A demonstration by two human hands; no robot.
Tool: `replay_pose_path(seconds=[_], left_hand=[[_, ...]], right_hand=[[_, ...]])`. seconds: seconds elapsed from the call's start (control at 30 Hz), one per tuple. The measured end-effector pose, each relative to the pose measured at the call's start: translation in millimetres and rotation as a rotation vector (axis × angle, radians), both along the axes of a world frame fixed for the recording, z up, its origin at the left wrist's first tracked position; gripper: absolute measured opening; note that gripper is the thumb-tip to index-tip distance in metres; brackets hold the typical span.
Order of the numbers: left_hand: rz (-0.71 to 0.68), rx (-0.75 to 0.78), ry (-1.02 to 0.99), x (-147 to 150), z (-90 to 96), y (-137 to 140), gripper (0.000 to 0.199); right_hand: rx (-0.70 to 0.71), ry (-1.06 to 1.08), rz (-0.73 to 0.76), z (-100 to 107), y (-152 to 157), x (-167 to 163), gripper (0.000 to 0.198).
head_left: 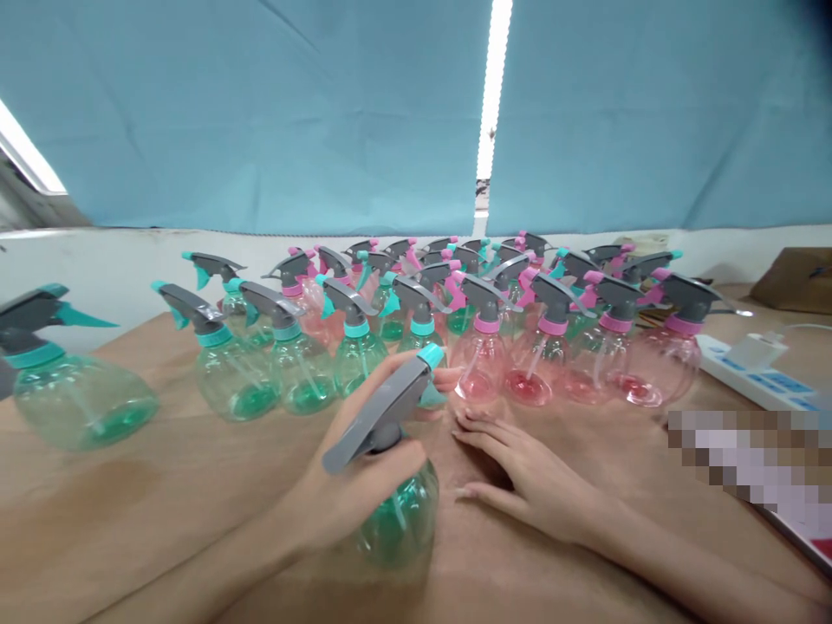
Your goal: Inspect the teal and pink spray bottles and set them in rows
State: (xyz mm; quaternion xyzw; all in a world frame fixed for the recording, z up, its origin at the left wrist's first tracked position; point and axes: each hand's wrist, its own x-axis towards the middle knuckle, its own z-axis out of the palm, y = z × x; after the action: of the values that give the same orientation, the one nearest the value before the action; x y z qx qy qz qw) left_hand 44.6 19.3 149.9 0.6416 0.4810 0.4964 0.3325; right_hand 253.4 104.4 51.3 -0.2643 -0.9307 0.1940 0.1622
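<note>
My left hand (341, 485) is closed around the neck of a green spray bottle (401, 520) with a grey head and turquoise nozzle. The bottle leans a little, its nozzle pointing away to the upper right. My right hand (529, 477) lies palm down on the brown table surface (494, 576), fingers stretched out, just right of that bottle and holding nothing. Beyond its fingertips stands a pink spray bottle (481, 364) with a pink collar. A green spray bottle (360, 355) with a turquoise collar stands beyond my left hand.
Several green and pink spray bottles stand in rows across the back. Another green spray bottle (71, 399) is apart at the far left. At right are a white power strip (747, 373) with a plug, a pixelated flat object (760, 459) and a brown box (796, 279).
</note>
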Motion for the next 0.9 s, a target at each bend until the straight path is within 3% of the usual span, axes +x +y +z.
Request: replay_pose_path(seconds=[0.23,0.9], left_hand=[[-0.075,-0.153,-0.036,4.7,11.9,-4.5,0.069],[-0.082,-0.155,-0.011,12.5,11.3,0.4,0.057]], right_hand=[[0.040,-0.030,0.009,-4.9,2.6,1.3,0.069],[0.074,-0.017,0.026,-6.3,2.5,0.3,0.068]])
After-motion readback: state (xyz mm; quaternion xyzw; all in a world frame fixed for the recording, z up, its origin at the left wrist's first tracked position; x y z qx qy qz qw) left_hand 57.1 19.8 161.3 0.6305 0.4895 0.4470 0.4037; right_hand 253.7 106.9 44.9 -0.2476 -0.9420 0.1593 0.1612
